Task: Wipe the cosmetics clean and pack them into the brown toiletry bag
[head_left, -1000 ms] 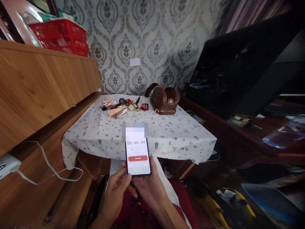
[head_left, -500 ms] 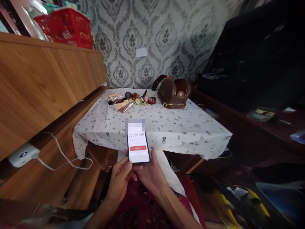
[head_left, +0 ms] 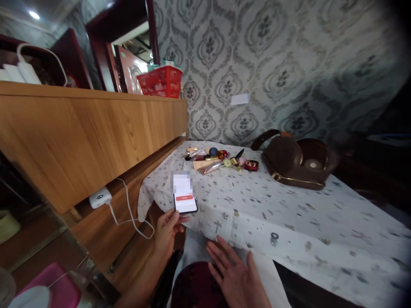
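My left hand [head_left: 167, 234] grips the lower end of a phone [head_left: 185, 199] with a lit white screen and a red button, held at the near left corner of the table [head_left: 321, 231]. Fingers spread, my right hand [head_left: 234, 276] hovers palm down over my lap and holds nothing. Farther back on the white patterned tablecloth lies a cluster of cosmetics [head_left: 218, 159]: tubes, small jars and a brush. A brown leather bag [head_left: 293, 160] lies open to their right.
A long wooden cabinet [head_left: 80, 137] runs along the left, with a white charger and cable [head_left: 100, 197] on its ledge. A red basket [head_left: 159, 81] stands on its far end. Patterned wallpaper covers the back wall. A pink thing [head_left: 61, 291] sits bottom left.
My right hand has let go of the phone and dropped to my lap, open. The left hand alone holds the phone. My view swung left and nearer to the table.
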A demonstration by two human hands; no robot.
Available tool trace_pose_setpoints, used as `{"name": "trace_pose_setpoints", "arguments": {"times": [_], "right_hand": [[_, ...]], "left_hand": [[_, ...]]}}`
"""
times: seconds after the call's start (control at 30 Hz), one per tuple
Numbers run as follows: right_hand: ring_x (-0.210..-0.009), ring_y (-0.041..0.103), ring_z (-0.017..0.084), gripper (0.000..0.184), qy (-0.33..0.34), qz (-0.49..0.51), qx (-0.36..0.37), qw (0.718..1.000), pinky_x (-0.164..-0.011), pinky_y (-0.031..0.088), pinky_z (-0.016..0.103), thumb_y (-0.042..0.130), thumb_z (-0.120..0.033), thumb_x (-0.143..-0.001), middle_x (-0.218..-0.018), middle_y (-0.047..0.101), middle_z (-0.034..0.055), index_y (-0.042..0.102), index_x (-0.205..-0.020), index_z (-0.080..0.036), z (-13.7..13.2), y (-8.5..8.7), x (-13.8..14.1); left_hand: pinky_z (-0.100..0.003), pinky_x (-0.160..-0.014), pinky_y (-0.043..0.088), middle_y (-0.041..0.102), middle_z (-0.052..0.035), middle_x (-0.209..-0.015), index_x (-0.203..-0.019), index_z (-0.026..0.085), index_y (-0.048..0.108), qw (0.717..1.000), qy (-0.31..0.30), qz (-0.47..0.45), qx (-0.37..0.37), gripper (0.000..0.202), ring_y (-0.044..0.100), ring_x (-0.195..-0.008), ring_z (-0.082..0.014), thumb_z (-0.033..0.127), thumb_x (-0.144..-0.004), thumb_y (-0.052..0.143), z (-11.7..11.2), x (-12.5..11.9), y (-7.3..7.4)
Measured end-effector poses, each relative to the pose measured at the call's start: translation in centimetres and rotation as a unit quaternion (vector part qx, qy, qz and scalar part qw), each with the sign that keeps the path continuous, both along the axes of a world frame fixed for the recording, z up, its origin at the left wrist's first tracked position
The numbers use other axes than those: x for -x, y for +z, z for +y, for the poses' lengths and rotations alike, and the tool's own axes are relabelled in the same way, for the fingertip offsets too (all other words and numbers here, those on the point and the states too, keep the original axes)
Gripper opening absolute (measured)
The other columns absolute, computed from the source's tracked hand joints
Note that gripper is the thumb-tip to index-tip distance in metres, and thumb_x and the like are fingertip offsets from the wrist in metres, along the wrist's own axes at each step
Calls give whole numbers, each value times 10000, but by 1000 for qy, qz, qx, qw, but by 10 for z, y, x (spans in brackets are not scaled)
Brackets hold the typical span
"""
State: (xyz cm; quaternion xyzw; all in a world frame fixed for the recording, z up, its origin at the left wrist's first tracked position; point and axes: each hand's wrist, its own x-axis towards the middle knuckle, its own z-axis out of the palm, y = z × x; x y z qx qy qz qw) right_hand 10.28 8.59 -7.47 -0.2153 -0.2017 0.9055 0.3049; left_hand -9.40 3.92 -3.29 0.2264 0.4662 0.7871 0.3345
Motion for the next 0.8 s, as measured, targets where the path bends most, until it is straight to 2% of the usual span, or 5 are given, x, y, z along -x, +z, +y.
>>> {"name": "trace_pose_setpoints", "arguments": {"times": [0.2,0.33,0.43,0.57,0.8], "right_hand": [[-1318,521,265,702,21,-16,20,999,-956,467,362,745,-778,-591,-1270,692,98,753,-1103,-297,6,-11,1],[-1313,530,273,684,29,-6,26,999,-972,458,378,737,-766,-621,-1287,683,103,751,-1117,-295,10,-19,-2],[-1300,541,281,674,33,0,18,999,-982,455,399,737,-755,-633,-1286,682,108,749,-1120,-290,13,-26,-4],[-1294,547,279,672,33,-2,8,999,-999,448,406,728,-766,-634,-1280,686,99,746,-1121,-303,14,-32,-7],[-1311,526,265,661,39,-11,3,999,-997,447,383,719,-776,-633,-1270,692,86,747,-1116,-326,13,-32,-10]], "left_hand": [[-172,-462,435,755,-88,-810,-859,116,708,995,98,-1,0,424,741,-726,-196,414,-613,882,26,75,-4],[-170,-495,447,734,-79,-858,-911,111,679,988,153,-12,18,252,716,-749,-155,325,-805,763,51,122,-5],[-262,-641,551,697,-63,-969,-1032,122,647,983,177,-22,39,229,681,-809,-151,323,-923,644,67,151,-4],[-398,-817,578,646,-81,-1154,-1187,154,604,979,197,-30,52,317,657,-960,-197,358,-945,610,79,179,-1],[-441,-877,562,619,-97,-1236,-1241,164,583,970,237,-37,45,363,640,-1046,-226,369,-943,610,92,205,3]]}}
